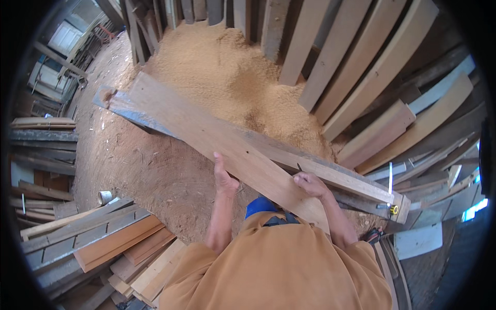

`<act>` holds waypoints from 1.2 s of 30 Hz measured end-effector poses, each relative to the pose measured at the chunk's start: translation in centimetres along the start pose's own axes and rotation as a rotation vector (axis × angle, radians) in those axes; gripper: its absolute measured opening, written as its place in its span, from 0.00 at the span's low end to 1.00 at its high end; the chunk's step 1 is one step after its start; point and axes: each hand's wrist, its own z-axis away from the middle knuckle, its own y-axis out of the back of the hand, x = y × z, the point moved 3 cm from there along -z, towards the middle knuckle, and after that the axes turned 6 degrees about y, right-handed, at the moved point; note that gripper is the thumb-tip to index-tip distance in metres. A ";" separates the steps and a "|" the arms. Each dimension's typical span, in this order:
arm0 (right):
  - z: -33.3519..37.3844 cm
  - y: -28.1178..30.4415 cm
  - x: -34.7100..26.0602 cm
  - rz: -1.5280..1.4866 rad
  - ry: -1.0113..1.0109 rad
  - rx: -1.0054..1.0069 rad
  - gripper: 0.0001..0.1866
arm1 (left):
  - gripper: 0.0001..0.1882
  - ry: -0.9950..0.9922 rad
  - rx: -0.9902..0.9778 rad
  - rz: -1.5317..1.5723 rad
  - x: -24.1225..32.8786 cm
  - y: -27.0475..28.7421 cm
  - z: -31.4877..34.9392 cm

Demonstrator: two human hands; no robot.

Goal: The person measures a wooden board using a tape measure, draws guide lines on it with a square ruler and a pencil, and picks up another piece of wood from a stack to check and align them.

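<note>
A long, flat wooden board (222,139) lies slantwise before me, from the far left to my waist at the near right. A small dark knot marks its face. My left hand (225,180) grips its near edge, thumb at the edge and the other fingers largely hidden. On the board's right part rests my right hand (310,184), closed around a thin dark pencil (299,167) whose upper end sticks out. Beneath the board runs a weathered support beam (137,116). Another narrow plank (336,178) lies along the beam to the right.
A yellow-and-black tape measure (394,210) sits by the beam's right end. Sawdust (206,62) is heaped beyond the beam. Upright planks (361,62) lean at the far right. Stacked boards (119,243) and a white cup-like container (105,197) are at the near left.
</note>
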 end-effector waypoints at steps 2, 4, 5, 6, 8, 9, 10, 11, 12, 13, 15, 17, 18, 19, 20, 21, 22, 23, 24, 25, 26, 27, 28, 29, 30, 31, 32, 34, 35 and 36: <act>0.9 0.8 0.4 -0.072 0.057 0.065 0.26 | 0.45 -0.022 0.053 0.030 -0.2 -0.3 -0.5; 2.5 1.6 -0.1 -0.216 0.152 0.144 0.27 | 0.44 -0.047 0.107 0.062 -0.3 -0.1 -0.6; 3.6 2.3 0.1 -0.224 0.139 0.162 0.27 | 0.44 -0.049 0.144 0.078 -0.3 0.1 -0.6; 4.9 3.5 0.5 -0.252 0.089 0.159 0.26 | 0.44 -0.058 0.180 0.096 0.0 0.2 -0.7; 8.3 6.1 2.0 -0.238 -0.022 0.239 0.22 | 0.44 -0.060 0.218 0.078 0.2 0.8 -0.9; 10.6 8.0 3.0 -0.046 -0.071 0.325 0.21 | 0.44 -0.076 0.259 0.065 0.5 1.3 -0.9; 13.0 10.0 4.4 0.146 -0.123 0.406 0.21 | 0.44 -0.062 0.253 0.057 0.6 1.7 -1.0; 16.5 12.3 6.1 0.418 -0.193 0.555 0.21 | 0.43 -0.082 0.307 0.041 0.7 2.1 -1.1; 19.8 13.7 7.3 0.693 -0.268 0.695 0.21 | 0.43 -0.103 0.359 0.024 0.8 2.6 -1.2; 22.4 14.0 7.2 0.775 -0.314 0.954 0.22 | 0.43 -0.087 0.353 0.018 1.0 3.2 -1.2; 27.2 14.5 8.2 0.857 -0.386 1.235 0.23 | 0.44 -0.096 0.348 0.069 1.3 4.1 -1.5; 30.9 15.0 13.3 0.494 -0.400 1.469 0.25 | 0.44 -0.066 0.336 0.078 1.4 3.8 -1.7; 31.2 14.8 15.1 0.364 -0.491 1.379 0.27 | 0.45 -0.067 0.345 0.094 1.5 3.9 -1.7; 31.4 14.2 17.3 0.365 -0.509 1.411 0.27 | 0.45 -0.039 0.321 0.091 1.1 4.1 -2.3; 30.8 13.1 20.3 -0.076 -0.347 1.419 0.24 | 0.45 -0.048 0.299 0.103 0.8 4.8 -2.8; 30.4 11.9 22.0 -0.510 -0.162 1.377 0.23 | 0.45 -0.062 0.282 0.111 0.6 5.2 -3.1; 29.0 10.8 20.7 -0.521 -0.163 1.379 0.23 | 0.45 -0.064 0.278 0.102 0.9 5.7 -2.8; 26.1 9.1 16.7 -0.856 -0.025 1.317 0.24 | 0.45 -0.087 0.283 0.136 1.6 6.3 -2.3; 25.1 8.3 13.9 -1.177 0.121 1.248 0.26 | 0.45 -0.093 0.278 0.174 1.8 6.3 -2.0; 25.7 8.6 14.5 -1.179 0.131 1.275 0.26 | 0.45 -0.073 0.259 0.168 1.7 5.9 -2.1; 26.0 8.9 15.3 -1.126 0.130 1.271 0.25 | 0.44 -0.082 0.268 0.190 1.6 5.6 -2.3; 25.7 9.2 15.0 -1.077 0.126 1.249 0.24 | 0.44 -0.105 0.284 0.213 2.0 5.8 -2.3; 25.8 9.4 14.6 -1.081 0.133 1.255 0.24 | 0.44 -0.103 0.275 0.211 2.2 6.1 -2.5; 25.9 9.5 14.2 -1.035 0.131 1.244 0.24 | 0.44 -0.110 0.282 0.214 2.5 6.6 -2.8; 26.0 9.6 13.7 -0.988 0.127 1.233 0.24 | 0.44 -0.116 0.291 0.217 2.7 6.7 -2.8; 26.0 9.7 13.6 -0.989 0.132 1.238 0.24 | 0.44 -0.114 0.284 0.216 2.7 6.9 -2.9; 26.1 9.9 13.4 -0.966 0.090 1.295 0.24 | 0.44 -0.096 0.284 0.228 2.7 7.0 -2.9; 26.1 10.3 13.0 -0.944 0.054 1.352 0.23 | 0.44 -0.079 0.277 0.240 2.9 7.8 -3.3; 26.0 10.5 12.6 -0.940 0.146 1.312 0.23 | 0.45 -0.094 0.248 0.250 2.9 8.6 -3.7; 26.1 10.7 12.5 -0.933 0.233 1.277 0.23 | 0.45 -0.102 0.219 0.258 2.7 8.0 -3.6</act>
